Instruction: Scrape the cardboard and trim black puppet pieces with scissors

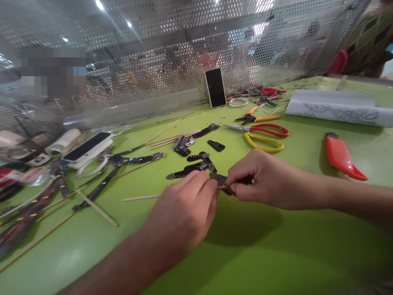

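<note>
My left hand [192, 203] is closed round a thin wooden stick [141, 198], whose pale end sticks out to the left. Its fingertips almost meet those of my right hand [256, 178], which pinches the stick's other end beside a black striped piece [218, 178]. Whether the right fingers also grip that piece is hidden. Just beyond the hands lie black cut-out pieces with white lines: a jointed one [201, 164], a small rounded one [216, 145] and a figure's head part [183, 144] with sticks.
Red-and-yellow scissors [265, 137], orange-handled pliers [258, 119] and a red cutter [344, 157] lie on the green table [245, 254]. A phone [215, 88] stands by the perforated metal screen [159, 57]. Paper rolls [337, 107] lie back right; stick-mounted black strips [107, 180] and a white device [89, 148] lie left.
</note>
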A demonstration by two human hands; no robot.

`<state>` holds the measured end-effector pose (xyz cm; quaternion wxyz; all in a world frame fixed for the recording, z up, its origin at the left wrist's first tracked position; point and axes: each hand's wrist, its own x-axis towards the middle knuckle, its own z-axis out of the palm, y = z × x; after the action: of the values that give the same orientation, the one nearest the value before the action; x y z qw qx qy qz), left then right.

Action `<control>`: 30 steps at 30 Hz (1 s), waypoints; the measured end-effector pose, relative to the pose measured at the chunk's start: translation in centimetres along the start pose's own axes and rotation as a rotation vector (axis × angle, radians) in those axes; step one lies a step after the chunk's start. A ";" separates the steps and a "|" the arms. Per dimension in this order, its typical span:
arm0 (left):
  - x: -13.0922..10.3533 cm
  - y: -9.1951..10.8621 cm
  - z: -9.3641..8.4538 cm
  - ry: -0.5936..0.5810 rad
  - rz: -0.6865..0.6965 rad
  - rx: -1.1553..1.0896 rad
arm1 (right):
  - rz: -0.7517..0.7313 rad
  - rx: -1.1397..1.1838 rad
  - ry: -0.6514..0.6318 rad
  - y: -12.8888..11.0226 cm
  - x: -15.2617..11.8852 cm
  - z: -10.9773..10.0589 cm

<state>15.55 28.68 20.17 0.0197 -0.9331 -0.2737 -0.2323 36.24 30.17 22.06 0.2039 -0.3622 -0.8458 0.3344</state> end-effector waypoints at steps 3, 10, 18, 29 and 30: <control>0.0 -0.5 0.1 -0.036 0.003 -0.125 | 0.113 0.120 -0.048 0.1 0.1 -0.1; 0.2 -1.2 0.2 -0.094 -0.080 -0.401 | 0.194 0.338 -0.074 0.3 0.4 -0.5; 0.1 -1.3 -0.2 -0.110 -0.085 -0.466 | 0.218 0.469 -0.105 0.3 0.3 -0.6; 0.3 -1.4 -0.2 -0.112 -0.081 -0.460 | 0.261 0.560 -0.140 0.3 0.5 -0.6; 0.3 -1.4 -0.1 -0.116 -0.086 -0.465 | 0.258 0.555 -0.140 0.3 0.5 -0.6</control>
<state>15.02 29.99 20.31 -0.2213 -0.9118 -0.2532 -0.2355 36.44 30.92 22.26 0.1920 -0.3731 -0.6815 0.5996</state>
